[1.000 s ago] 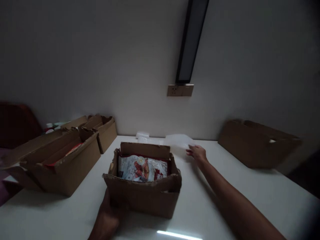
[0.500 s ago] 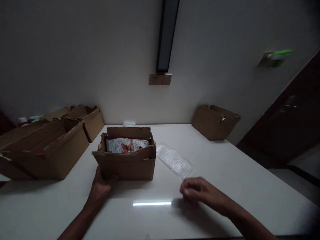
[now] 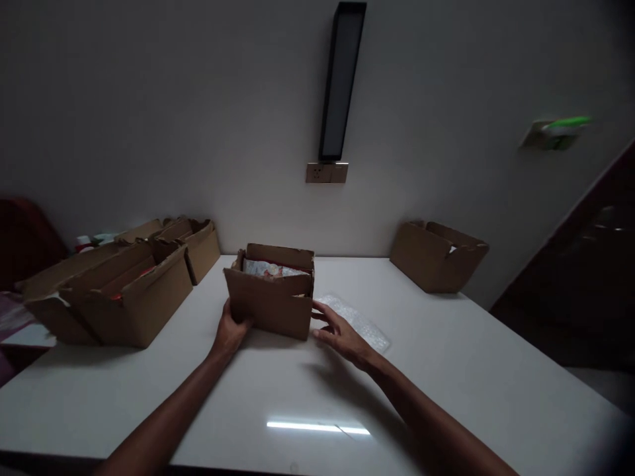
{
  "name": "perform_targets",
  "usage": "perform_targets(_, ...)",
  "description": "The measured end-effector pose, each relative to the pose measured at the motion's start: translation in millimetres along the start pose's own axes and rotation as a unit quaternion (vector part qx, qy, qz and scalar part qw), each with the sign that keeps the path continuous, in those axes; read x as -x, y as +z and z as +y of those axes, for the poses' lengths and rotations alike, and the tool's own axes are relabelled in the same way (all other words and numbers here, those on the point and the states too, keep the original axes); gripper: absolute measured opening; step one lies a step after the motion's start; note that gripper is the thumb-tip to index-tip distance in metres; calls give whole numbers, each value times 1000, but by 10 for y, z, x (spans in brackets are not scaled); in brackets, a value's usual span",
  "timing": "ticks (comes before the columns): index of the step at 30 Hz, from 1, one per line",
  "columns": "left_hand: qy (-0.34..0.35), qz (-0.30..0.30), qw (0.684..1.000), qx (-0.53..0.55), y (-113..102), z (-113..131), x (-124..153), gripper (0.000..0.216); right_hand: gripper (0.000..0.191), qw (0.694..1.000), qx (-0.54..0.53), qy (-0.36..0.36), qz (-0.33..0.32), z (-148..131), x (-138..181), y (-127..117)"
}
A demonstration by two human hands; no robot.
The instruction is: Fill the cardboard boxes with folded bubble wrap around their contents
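A small open cardboard box (image 3: 270, 305) stands in the middle of the white table (image 3: 446, 370), with a white and red printed packet (image 3: 270, 268) showing inside it. My left hand (image 3: 231, 330) grips the box's lower left corner, fingers curled against the cardboard. My right hand (image 3: 338, 332) is at the box's right side with its fingers spread, fingertips touching or nearly touching the cardboard. A sheet of clear bubble wrap (image 3: 361, 324) lies flat on the table just behind my right hand.
Two larger open cardboard boxes (image 3: 126, 301) (image 3: 196, 244) stand at the left, one holding red items. Another open box (image 3: 439, 254) sits at the back right by the wall. A wall socket (image 3: 326, 172) and a dark door (image 3: 585, 264) are beyond.
My right hand drew the bubble wrap off the far table toward me, let it go, and moved to the box's right side. The box sits farther from me and turned slightly.
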State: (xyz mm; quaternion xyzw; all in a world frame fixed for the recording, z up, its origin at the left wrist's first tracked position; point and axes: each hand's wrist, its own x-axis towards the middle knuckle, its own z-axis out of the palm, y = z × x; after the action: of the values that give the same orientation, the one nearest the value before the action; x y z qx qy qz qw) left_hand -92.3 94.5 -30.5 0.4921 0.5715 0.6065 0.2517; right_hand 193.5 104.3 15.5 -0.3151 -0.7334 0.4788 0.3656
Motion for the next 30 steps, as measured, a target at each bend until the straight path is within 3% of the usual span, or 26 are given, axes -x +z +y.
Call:
perform_targets(3, 1, 6, 1000, 15, 125, -69, -76, 72, 72, 998, 61, 5, 1, 74, 58, -123)
perform_targets(6, -2, 14, 1000, 24, 141, -154, -67, 74, 59, 977, 210, -11, 31, 180, 259, -315)
perform_targets(9, -16, 20, 999, 24, 101, -226, -40, 73, 59, 932, 358, -24, 49, 297, 639, -634)
perform_targets(13, -36, 10, 999, 12, 81, -259, -33, 69, 66, 862, 503, 24, 59, 357, 1098, -974)
perform_targets(17, -48, 4, 999, -23, 86, -212, -37, 73, 41, 823, 564, 23, 62, 342, 1107, -910)
perform_targets(19, -47, 13, 998, -46, 53, -143, 21, 73, 37, 814, 576, 10, 72, 307, 1033, -799)
perform_targets(23, 10, 34, 995, -92, -38, 80, 426, 65, 28, 820, 568, -12, 72, 87, 1029, -559)
perform_targets(25, 106, -21, 987, -122, -8, 214, 762, 60, 25, 835, 547, -15, 49, -90, 1095, -419)
perform_targets(28, 260, -207, 934, -132, 185, 415, 1242, 70, 25, 868, 497, 1, -2, -345, 1196, -219)
perform_targets(30, 304, -323, 889, -110, 367, 519, 1433, 85, 22, 889, 457, 15, -24, -443, 1272, -149)
